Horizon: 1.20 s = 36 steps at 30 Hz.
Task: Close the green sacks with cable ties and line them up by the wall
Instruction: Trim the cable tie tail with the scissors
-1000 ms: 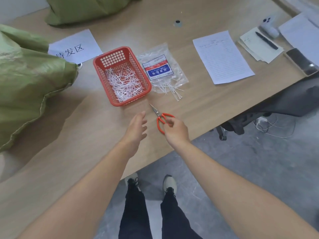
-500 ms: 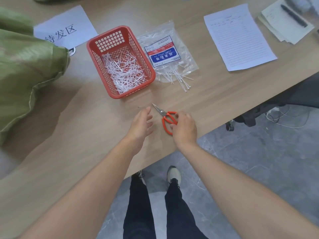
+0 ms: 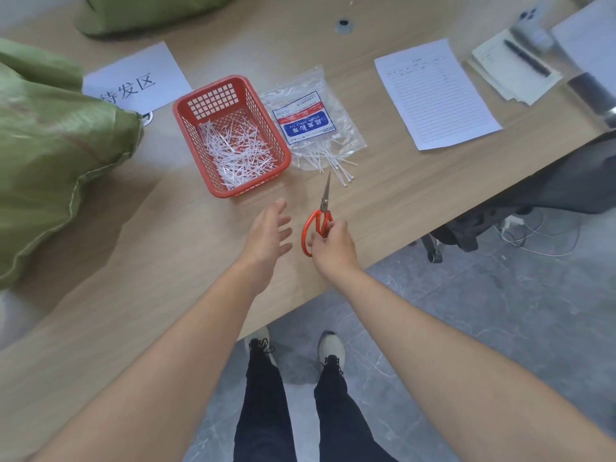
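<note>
Seen through the head camera, my right hand (image 3: 333, 248) is curled round the red handles of the scissors (image 3: 321, 211) near the front edge of the table (image 3: 133, 261), with the blades together and pointing away toward the bag (image 3: 310, 121) of ties; I cannot tell whether the scissors touch the wood. My left hand (image 3: 270, 235) hovers just beside them, fingers spread and relaxed, holding nothing, near the red basket (image 3: 191, 145) of loose white ties (image 3: 236, 151). One sack (image 3: 50, 155) lies on the table's left side, well apart from both hands, and a second sack (image 3: 150, 11) lies at the far edge.
</note>
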Available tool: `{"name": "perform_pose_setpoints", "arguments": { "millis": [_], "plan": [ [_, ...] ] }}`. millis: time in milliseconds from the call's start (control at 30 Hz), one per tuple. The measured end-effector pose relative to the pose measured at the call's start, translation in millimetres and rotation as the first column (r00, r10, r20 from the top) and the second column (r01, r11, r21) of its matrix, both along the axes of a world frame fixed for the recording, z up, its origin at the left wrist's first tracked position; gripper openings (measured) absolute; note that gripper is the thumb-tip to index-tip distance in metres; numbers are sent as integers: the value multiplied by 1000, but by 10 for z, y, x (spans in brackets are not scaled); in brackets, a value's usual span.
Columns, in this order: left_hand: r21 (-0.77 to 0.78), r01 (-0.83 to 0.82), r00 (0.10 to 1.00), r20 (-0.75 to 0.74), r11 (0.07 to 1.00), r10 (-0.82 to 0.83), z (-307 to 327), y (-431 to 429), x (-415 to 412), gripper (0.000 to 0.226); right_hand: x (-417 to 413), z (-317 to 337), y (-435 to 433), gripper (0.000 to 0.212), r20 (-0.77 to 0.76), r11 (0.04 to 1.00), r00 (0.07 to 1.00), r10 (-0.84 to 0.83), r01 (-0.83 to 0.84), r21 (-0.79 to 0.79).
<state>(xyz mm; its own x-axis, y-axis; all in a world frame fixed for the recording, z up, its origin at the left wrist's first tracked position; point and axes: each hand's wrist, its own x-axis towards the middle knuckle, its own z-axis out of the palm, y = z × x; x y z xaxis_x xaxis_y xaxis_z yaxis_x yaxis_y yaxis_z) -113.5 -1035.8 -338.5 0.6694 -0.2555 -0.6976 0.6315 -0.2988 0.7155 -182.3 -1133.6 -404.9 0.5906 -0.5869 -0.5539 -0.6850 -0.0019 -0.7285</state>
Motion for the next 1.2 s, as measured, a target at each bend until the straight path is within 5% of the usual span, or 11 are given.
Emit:
{"name": "perform_pose_setpoints", "arguments": {
  "millis": [100, 233, 467, 1200],
  "plan": [
    [-16, -11, 999, 33, 1000, 12, 181, -4, -32, 48, 33, 162, 28, 20, 152, 978, 976, -158, 134, 158],
    [-48, -29, 995, 99, 998, 33, 543, 0, -55, 48, 99, 443, 37, 37, 244, 968, 944, -221, 181, 176],
    [-150, -82, 967, 229, 985, 116, 1234, 44, -55, 21, 191, 1083, 48, 10, 378, 970, 900, -218, 156, 187],
    [-380, -43, 778, 568, 924, 270, 3338, 396, 46, 54, 616, 3387, 245, 10, 707, 996, 704, 69, -4, -92]
  ]
}}
